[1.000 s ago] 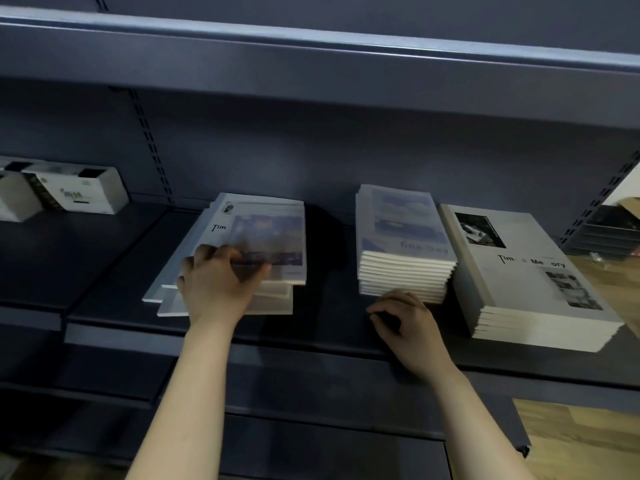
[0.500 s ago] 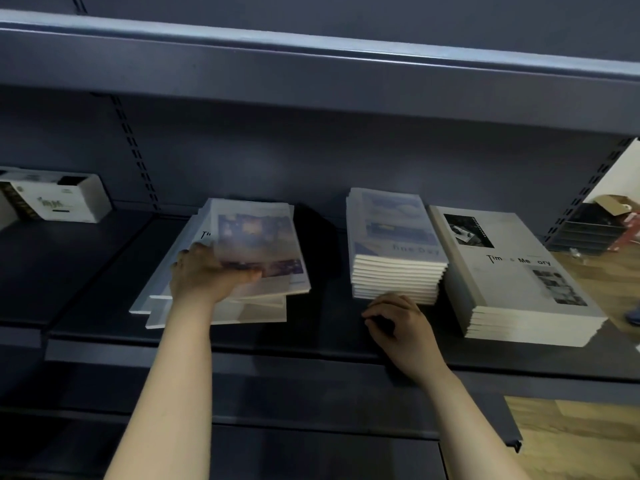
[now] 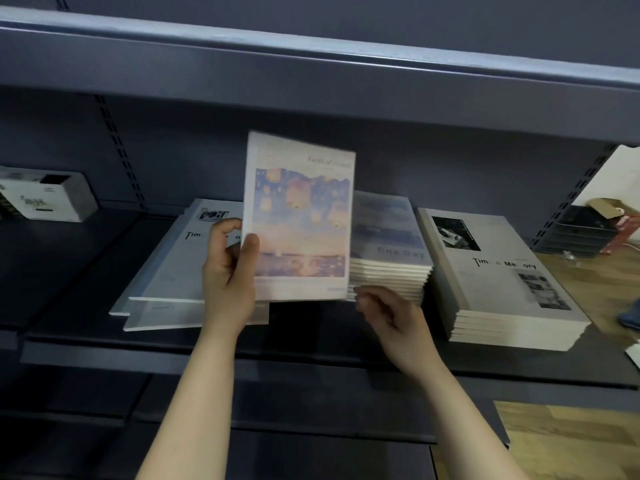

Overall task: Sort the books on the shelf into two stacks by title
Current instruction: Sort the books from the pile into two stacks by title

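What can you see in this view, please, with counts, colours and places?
shelf: one, dark grey-blue, across the view.
loose pile: a few grey-white books, left of centre on the shelf.
lantern-cover book: one, pastel blue and orange, held upright above the loose pile.
One Day stack: one, bluish covers, centre, partly behind the held book.
Time & Memory stack: one, grey-white, right.
white box: one, far left on the shelf.
wooden floor: brown, far right.
left hand: grips the lantern-cover book's left edge.
right hand: fingers curled by that book's lower right corner; contact unclear.
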A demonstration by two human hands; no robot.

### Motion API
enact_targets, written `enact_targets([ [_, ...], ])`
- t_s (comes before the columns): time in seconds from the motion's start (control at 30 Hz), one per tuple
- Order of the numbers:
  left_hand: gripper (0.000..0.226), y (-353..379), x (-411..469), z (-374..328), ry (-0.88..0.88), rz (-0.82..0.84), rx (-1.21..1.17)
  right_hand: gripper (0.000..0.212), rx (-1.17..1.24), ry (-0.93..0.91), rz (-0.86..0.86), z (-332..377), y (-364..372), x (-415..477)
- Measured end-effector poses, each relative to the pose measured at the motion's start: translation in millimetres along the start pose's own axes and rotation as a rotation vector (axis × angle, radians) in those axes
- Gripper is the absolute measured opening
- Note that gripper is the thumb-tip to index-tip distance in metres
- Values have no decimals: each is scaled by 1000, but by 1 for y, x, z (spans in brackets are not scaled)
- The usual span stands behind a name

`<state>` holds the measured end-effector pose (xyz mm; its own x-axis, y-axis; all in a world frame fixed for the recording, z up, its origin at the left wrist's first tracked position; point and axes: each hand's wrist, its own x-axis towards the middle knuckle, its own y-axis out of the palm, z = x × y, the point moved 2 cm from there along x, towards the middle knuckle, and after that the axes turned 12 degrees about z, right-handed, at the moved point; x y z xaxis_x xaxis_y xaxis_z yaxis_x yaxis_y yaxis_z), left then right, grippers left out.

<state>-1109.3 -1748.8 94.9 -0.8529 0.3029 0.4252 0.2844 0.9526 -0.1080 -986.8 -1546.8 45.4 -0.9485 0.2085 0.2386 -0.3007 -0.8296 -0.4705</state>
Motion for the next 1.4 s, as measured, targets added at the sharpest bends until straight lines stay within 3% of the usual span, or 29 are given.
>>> enact_targets([
  [0.13,15,34,-2,-5,-7,59,-99,25,276,-15,-47,17,-14,2],
  [0.37,11,77,-9,2,-23,145,-105,38,340,82,-171,15,-46,4],
  [0.77,19,87,-17,44,-30,240,329,38,265,101,-316,9,-77,14],
  [0.9,14,88,-21,58,-14,294,444,29,264,139,-334,11,-80,16],
  [1.0,13,90,-21,61,-13,348,515,25,208,161,-319,10,-79,15],
  [1.17,14,92,-20,68,6,351,682,45,259,132,-204,3,-78,16],
  [1.27,11,94,-20,71,-7,347,727,83,0,232,-78,-4,-83,18],
  [1.4,8,93,-20,72,-14,344,743,78,-171,223,-13,-1,-83,21],
])
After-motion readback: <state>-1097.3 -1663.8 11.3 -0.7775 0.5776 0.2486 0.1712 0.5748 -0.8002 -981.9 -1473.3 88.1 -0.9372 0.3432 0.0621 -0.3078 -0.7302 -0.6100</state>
